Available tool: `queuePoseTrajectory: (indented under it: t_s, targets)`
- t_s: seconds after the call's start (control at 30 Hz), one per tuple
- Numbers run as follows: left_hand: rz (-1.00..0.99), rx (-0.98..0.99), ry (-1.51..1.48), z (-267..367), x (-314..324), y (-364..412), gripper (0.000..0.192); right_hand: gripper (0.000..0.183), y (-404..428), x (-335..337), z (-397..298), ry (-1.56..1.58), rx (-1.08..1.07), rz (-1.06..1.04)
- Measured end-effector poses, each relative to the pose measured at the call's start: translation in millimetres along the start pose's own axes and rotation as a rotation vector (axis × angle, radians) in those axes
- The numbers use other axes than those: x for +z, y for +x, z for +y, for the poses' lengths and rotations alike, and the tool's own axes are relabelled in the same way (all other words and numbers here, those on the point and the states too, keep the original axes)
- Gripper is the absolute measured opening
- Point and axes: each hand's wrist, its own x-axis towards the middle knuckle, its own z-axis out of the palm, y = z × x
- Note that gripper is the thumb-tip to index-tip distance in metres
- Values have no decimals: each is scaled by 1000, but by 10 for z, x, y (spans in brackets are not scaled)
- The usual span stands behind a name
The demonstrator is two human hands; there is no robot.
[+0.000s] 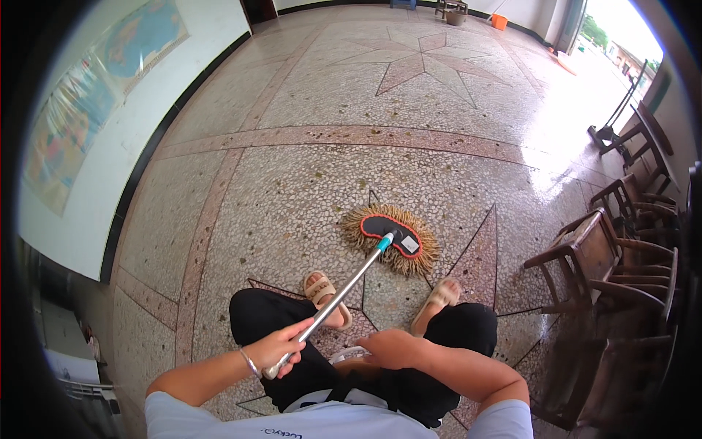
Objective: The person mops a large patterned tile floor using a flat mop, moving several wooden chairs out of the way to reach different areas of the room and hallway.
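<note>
My left hand (pixel 282 348), with a silver bracelet at its wrist, is wrapped around the lower end of a silver metal mop handle (pixel 337 307). The handle runs up and right to a teal collar and a mop head (pixel 390 236), which has a tan string fringe, a black oval centre edged in red, and a white label. The mop head rests on the terrazzo floor (pixel 285 192) beyond my sandalled feet. Over my lap, beside a brown surface with a pale rim (pixel 351 356), lies my right hand (pixel 389 348), its fingers partly hidden.
Wooden chairs (pixel 592 247) stand along the right side, with a long-handled tool (pixel 609 131) behind them. Maps (pixel 142 38) hang on the left wall. An orange bucket (pixel 499 22) and a brown basin (pixel 455 18) are at the back. Dark specks dot the floor.
</note>
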Motion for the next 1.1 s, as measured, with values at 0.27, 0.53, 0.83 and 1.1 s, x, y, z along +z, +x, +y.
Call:
queuePoseTrajectory:
  t_s: [0.27, 0.53, 0.83, 1.1]
  targets:
    - [-63, 231, 37, 1050, 60, 1536, 58, 17, 114, 109, 280, -138, 243, 102]
    - [82, 283, 45, 1199, 585, 2465, 56, 17, 108, 134, 301, -98, 311, 121]
    - [-147, 65, 306, 432, 208, 550, 58, 21, -68, 433, 25, -27, 152, 41]
    - [-239, 184, 234, 760, 548, 1196, 57, 17, -34, 584, -64, -96, 252, 12]
